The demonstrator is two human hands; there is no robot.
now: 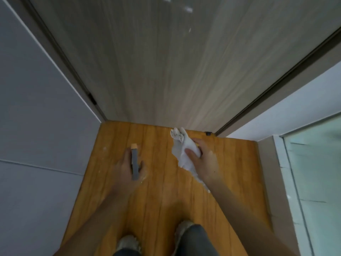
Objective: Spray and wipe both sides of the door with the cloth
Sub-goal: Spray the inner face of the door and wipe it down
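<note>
A grey-brown wood-grain door [166,67] fills the upper middle and stands closed in its frame. White foam spots [188,9] cling to it near the top. My left hand [129,163] is closed around a spray bottle [134,163], of which I see the grey top and orange nozzle pointing toward the door. My right hand [204,157] grips a crumpled white cloth [182,148], held low in front of the door's bottom right part, apart from its surface.
Orange wood-look floor [156,200] lies under my feet [129,242]. A grey wall [36,126] stands on the left, and on the right are a white wall [276,108] and a glass panel [317,182]. The passage is narrow.
</note>
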